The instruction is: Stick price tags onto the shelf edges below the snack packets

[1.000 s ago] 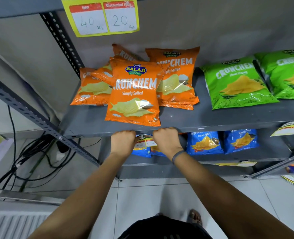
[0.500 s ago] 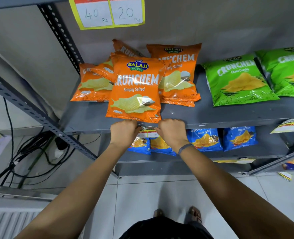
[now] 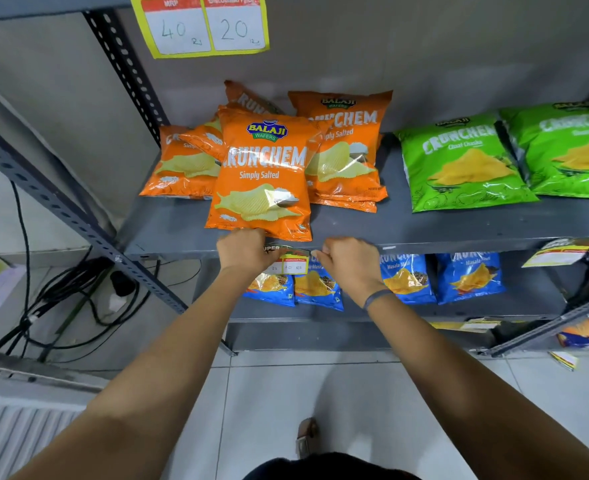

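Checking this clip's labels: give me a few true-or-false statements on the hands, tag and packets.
1. Both hands, left and right, are at the shelf edge. True.
2. The tag sits below the green packets. False: it is below the orange packets.
3. Blue packets lie on the shelf under the orange ones. True.
4. The upper tag reads 40 and 20. True.
5. The right wrist is bare. False: it wears a band.

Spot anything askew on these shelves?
Yes. The orange packets lie in an overlapping heap, the front one overhanging the shelf edge. The green packets lie flat beside each other. A tag at right hangs crooked.
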The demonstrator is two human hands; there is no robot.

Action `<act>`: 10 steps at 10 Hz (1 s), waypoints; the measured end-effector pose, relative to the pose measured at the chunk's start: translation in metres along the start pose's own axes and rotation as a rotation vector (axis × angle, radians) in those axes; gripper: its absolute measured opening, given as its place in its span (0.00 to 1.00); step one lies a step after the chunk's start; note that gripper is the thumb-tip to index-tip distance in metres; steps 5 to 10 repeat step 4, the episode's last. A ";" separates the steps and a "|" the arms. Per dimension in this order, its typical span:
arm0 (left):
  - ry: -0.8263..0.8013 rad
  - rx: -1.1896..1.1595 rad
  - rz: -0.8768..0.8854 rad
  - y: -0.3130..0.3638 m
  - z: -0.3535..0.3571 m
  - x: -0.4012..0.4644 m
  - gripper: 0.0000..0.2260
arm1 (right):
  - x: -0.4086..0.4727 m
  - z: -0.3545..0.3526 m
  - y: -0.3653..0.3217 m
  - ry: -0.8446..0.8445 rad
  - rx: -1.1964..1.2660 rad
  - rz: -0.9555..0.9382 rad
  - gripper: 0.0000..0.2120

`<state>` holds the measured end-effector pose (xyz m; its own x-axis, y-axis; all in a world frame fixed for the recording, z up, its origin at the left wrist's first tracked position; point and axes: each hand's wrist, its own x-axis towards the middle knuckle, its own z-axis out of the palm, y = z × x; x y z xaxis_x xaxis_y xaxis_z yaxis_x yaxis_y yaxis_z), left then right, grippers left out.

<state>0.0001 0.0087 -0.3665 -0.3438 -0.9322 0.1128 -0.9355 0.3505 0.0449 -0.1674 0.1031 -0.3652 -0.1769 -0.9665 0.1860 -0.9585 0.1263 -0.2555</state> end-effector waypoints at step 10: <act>0.838 -0.186 0.407 0.139 -0.130 -0.033 0.17 | -0.013 -0.151 0.038 0.744 0.064 -0.080 0.17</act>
